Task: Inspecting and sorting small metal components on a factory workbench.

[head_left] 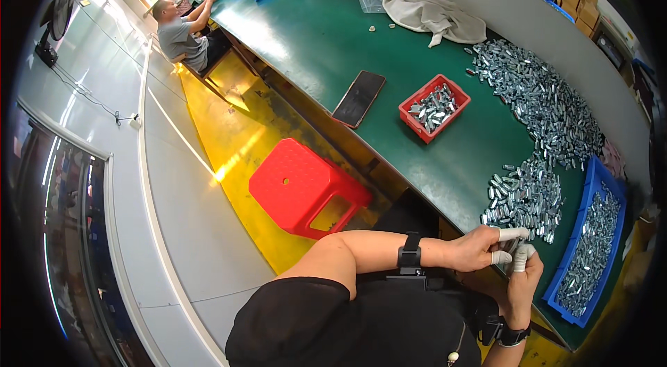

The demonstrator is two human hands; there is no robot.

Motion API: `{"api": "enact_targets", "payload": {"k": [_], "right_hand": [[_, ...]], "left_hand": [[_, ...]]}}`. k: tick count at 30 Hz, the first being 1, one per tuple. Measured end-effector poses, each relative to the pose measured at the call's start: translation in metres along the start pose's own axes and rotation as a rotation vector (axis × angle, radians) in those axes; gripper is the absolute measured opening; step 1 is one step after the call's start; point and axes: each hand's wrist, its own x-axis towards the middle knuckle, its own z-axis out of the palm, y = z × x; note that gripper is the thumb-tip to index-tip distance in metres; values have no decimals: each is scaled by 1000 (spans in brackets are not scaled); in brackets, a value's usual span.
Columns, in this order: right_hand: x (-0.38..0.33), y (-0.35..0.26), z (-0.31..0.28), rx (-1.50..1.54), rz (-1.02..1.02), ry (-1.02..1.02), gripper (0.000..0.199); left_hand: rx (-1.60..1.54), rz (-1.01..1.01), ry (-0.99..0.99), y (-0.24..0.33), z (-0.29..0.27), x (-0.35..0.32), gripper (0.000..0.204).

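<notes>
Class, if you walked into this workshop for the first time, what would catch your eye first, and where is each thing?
The long drift of small silvery metal parts spread along the right of the green table stands out most, with a red bin of them at mid-table and a blue tray at the near right. A bright red stool sits on the yellow floor beside the table. At the bottom, the left hand and right hand, fingertips in white covers, meet over the table edge.

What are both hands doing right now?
Left hand: fingers pinched shut near the pile of small metal parts; what it holds cannot be told.
Right hand: fingers closed against the left; contents hidden.
</notes>
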Motion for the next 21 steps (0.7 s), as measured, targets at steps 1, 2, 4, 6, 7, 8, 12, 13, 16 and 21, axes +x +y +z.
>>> {"api": "enact_targets", "payload": {"k": [1, 2, 4, 6, 7, 8, 12, 13, 16, 21], "right_hand": [[3, -9, 7, 35, -22, 33, 24], [6, -17, 14, 70, -43, 68, 22], [7, -19, 18, 103, -61, 102, 20], [5, -12, 19, -22, -216, 140, 17], [4, -10, 19, -84, -294, 158, 15], [4, -8, 18, -84, -292, 154, 15], [5, 2, 13, -345, -456, 176, 12], [5, 5, 10, -232, -396, 146, 11], [1, 14, 4, -15, -261, 121, 9], [-3, -4, 14, 507, 185, 104, 11]], "left_hand": [[-23, 33, 33, -5, 1, 1, 55], [-47, 66, 65, -3, 0, 3, 53], [-156, -77, 30, 1, -1, 2, 50], [-367, -359, -42, 10, -4, 3, 44], [-369, -359, -38, 9, -5, 5, 44], [-379, -378, -64, 9, -6, 6, 41], [-361, -433, -124, 8, -8, 8, 35], [-327, -446, -132, 8, -7, 7, 34], [-152, -288, -50, 1, 5, 5, 33], [101, -18, -39, 11, 10, 9, 43]]}}
